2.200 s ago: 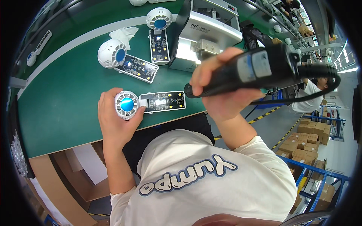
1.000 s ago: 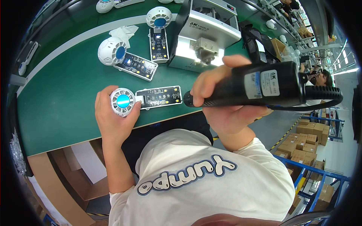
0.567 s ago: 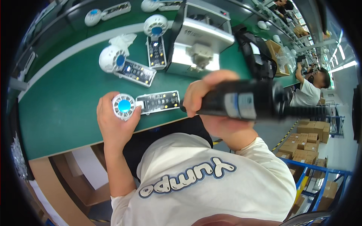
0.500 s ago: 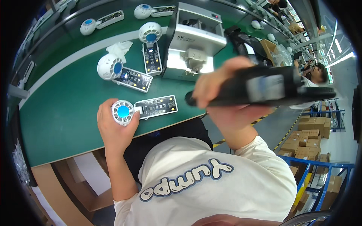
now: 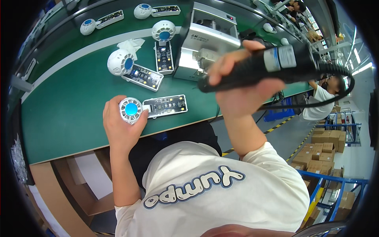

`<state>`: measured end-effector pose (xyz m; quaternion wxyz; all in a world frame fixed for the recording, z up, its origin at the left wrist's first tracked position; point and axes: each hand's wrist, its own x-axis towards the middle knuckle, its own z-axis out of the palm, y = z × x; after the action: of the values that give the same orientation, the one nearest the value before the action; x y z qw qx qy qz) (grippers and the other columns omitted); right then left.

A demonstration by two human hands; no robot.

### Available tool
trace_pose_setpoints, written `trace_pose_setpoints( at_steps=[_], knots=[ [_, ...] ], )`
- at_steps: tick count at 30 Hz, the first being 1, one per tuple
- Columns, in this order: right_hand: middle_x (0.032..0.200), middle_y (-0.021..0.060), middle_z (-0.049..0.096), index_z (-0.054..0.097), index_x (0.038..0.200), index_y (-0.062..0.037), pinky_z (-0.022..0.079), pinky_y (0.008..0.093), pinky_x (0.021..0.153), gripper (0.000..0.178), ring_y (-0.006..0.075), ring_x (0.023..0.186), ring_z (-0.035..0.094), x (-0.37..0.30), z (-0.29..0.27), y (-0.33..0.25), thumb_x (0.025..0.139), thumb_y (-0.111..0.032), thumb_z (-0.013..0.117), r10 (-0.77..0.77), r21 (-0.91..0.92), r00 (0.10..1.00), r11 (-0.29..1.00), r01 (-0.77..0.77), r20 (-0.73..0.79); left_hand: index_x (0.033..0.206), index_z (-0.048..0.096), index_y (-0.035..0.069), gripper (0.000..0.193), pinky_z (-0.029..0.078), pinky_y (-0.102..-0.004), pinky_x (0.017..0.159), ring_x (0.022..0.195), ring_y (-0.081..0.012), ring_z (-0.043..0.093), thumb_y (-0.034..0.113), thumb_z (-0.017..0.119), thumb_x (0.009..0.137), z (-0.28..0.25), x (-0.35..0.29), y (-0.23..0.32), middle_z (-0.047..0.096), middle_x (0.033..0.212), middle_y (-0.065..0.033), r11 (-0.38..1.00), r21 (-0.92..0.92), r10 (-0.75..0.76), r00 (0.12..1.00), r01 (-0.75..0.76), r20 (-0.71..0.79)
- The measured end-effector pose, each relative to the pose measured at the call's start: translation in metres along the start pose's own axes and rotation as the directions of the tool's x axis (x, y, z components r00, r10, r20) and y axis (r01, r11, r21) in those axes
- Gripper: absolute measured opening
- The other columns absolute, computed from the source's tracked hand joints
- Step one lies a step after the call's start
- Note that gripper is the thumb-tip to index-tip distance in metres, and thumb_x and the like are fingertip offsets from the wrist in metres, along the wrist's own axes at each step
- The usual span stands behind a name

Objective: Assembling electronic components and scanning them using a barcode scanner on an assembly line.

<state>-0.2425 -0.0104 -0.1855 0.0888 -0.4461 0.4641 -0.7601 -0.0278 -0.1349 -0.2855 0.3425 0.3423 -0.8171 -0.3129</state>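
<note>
My left hand (image 5: 120,126) lies on the near part of the bench, its fingers and thumb wrapped round the round, vented white head (image 5: 131,110) of a device. A bright blue disc sits in the middle of that head. Joined to it on the right is a flat white housing with an exposed circuit board (image 5: 167,105). Raised above the bench, my right hand (image 5: 244,93) grips a corded black electric screwdriver (image 5: 280,57). Its narrow end points left, in front of a silver screw feeder (image 5: 213,35). The screwdriver bit cannot be made out.
Two similar devices (image 5: 120,62) (image 5: 164,31) and a crumpled white tissue (image 5: 132,45) lie beyond my left hand. More devices (image 5: 87,27) rest past the pale strip. A black cable (image 5: 308,104) loops from the screwdriver. Another person (image 5: 321,100) sits at the right.
My right hand has lifted the screwdriver and carried it away from me, toward the screw feeder. My left hand keeps its hold on the device. The whole view has shifted slightly.
</note>
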Motion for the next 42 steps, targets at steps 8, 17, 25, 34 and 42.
trace_pose_setpoints(
  at_steps=[8,17,25,34,42],
  knots=[
    [0.078,0.0095,0.061,0.044,0.133,-0.0042,0.049,0.0330,0.057,0.098,0.0206,0.060,0.060,-0.021,0.048,0.023,0.079,-0.086,0.051,0.076,0.334,0.992,0.937,-0.104,0.097,0.108,0.060,0.003,0.051,0.047,-0.0440,0.079,0.090,-0.0351,0.060,0.021,0.086,0.068,-0.001,0.003,0.004,0.061,0.095,-0.0144,0.999,-0.007,0.032,0.999,-0.032,-0.018],
    [0.080,0.0096,0.061,0.046,0.133,-0.0099,0.050,0.0344,0.060,0.098,0.0218,0.062,0.061,-0.025,0.063,0.031,0.075,-0.089,0.051,0.215,0.090,0.970,0.970,-0.225,0.109,0.112,0.058,0.000,0.052,0.050,-0.0401,0.079,0.090,-0.0329,0.062,0.018,0.085,0.071,-0.005,0.001,0.000,0.061,0.097,-0.0155,0.998,0.019,0.060,0.998,-0.060,0.021],
    [0.078,0.0088,0.061,0.047,0.131,-0.0097,0.050,0.0338,0.059,0.100,0.0217,0.062,0.061,-0.017,0.072,0.034,0.072,-0.090,0.052,0.270,0.026,0.934,0.959,-0.283,0.236,0.109,0.058,0.002,0.051,0.046,-0.0448,0.079,0.090,-0.0346,0.058,0.022,0.085,0.070,-0.001,0.005,-0.001,0.061,0.094,-0.0148,0.994,-0.071,0.079,0.997,-0.079,-0.005],
    [0.077,0.0098,0.062,0.048,0.126,-0.0023,0.050,0.0330,0.055,0.092,0.0217,0.058,0.061,0.029,0.010,-0.001,0.084,-0.084,0.046,-0.214,0.254,0.977,0.945,0.206,0.005,0.110,0.058,0.000,0.051,0.047,-0.0451,0.079,0.089,-0.0361,0.059,0.020,0.084,0.070,0.001,0.001,0.000,0.060,0.096,-0.0164,0.996,-0.046,0.074,0.997,-0.073,0.018],
    [0.076,0.0113,0.063,0.047,0.125,-0.0002,0.051,0.0337,0.053,0.090,0.0221,0.058,0.062,0.029,0.006,0.012,0.088,-0.081,0.043,-0.258,-0.399,0.956,0.899,0.182,-0.143,0.110,0.059,0.000,0.051,0.048,-0.0434,0.079,0.090,-0.0352,0.060,0.018,0.084,0.070,0.002,0.002,0.000,0.061,0.097,-0.0165,0.999,-0.039,0.026,0.999,-0.026,0.025]
  ],
)
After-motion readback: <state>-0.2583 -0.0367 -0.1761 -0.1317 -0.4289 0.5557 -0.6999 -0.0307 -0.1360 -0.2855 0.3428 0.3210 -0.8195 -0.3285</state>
